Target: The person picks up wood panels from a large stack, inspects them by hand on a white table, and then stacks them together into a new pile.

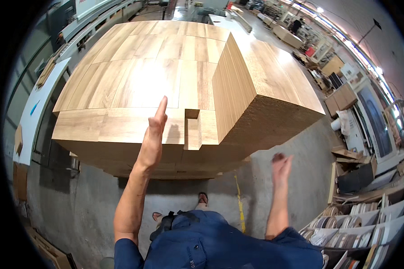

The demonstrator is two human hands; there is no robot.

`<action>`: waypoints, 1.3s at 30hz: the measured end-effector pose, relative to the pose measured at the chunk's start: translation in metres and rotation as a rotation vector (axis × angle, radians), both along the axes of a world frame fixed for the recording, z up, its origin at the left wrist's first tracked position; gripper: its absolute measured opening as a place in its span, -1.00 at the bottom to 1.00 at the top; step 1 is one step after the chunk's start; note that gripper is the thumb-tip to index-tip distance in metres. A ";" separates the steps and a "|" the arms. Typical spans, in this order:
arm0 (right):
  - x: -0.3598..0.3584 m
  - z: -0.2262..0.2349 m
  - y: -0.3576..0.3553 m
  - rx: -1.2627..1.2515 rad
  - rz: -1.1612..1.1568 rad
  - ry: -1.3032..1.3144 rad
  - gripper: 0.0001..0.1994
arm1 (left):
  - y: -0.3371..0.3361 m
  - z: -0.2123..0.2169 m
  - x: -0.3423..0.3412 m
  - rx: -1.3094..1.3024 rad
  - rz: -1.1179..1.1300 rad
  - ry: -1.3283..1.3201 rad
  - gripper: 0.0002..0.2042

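Note:
My left hand (154, 139) is held edge-on above the near rows of a wide stack of wood-grain panels (134, 85). Its fingers stretch forward, and it holds nothing. In the near row, just right of that hand, a narrow gap (192, 127) opens between the panels. A taller pile of the same panels (280, 76) rises on the right side, with its layered edges showing. Off the near right corner of this pile, my right hand (282, 165) hangs over the floor, slightly blurred. Its thumb stands apart from the fingers, and no object shows in it.
Racks with rolls of edge banding (345, 222) stand at the lower right. A machine with a dark window (372, 107) is farther right. Along the left runs a white-topped table (38, 103). A yellow line (239, 201) marks the concrete floor near my feet.

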State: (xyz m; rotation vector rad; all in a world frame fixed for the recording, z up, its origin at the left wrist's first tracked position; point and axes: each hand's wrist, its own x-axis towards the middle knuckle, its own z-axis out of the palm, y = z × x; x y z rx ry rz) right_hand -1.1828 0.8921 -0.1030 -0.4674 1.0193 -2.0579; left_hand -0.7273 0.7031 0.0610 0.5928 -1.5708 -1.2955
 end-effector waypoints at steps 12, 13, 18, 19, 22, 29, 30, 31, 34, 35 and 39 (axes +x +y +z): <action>-0.033 0.263 -0.109 -0.140 0.187 0.371 0.04 | -0.047 0.111 -0.148 -0.146 0.045 0.276 -0.03; -0.037 0.268 -0.114 -0.150 0.226 0.360 0.04 | -0.048 0.116 -0.156 -0.163 0.063 0.333 -0.03; -0.011 0.276 -0.124 -0.135 0.362 0.343 0.06 | -0.037 0.121 -0.169 -0.302 0.174 0.285 -0.01; -0.005 0.275 -0.125 -0.124 0.379 0.362 0.06 | -0.037 0.122 -0.169 -0.303 0.173 0.269 0.00; 0.000 0.274 -0.128 -0.092 0.344 0.361 0.04 | -0.038 0.122 -0.171 -0.298 0.171 0.266 0.01; 0.002 0.274 -0.132 -0.127 0.394 0.280 -0.01 | -0.047 0.117 -0.166 -0.296 0.124 0.264 0.00; 0.000 0.275 -0.132 -0.129 0.403 0.289 -0.01 | -0.048 0.117 -0.165 -0.289 0.107 0.270 0.00; -0.001 0.276 -0.131 -0.130 0.412 0.297 -0.01 | -0.049 0.116 -0.164 -0.283 0.118 0.279 0.00; 0.002 0.274 -0.129 -0.148 0.439 0.298 -0.02 | -0.047 0.107 -0.160 -0.251 0.157 0.285 -0.03; 0.005 0.276 -0.128 -0.149 0.446 0.305 -0.02 | -0.045 0.102 -0.160 -0.246 0.137 0.256 -0.02; 0.006 0.274 -0.131 -0.122 0.432 0.320 0.02 | -0.040 0.090 -0.168 -0.158 0.046 0.235 0.00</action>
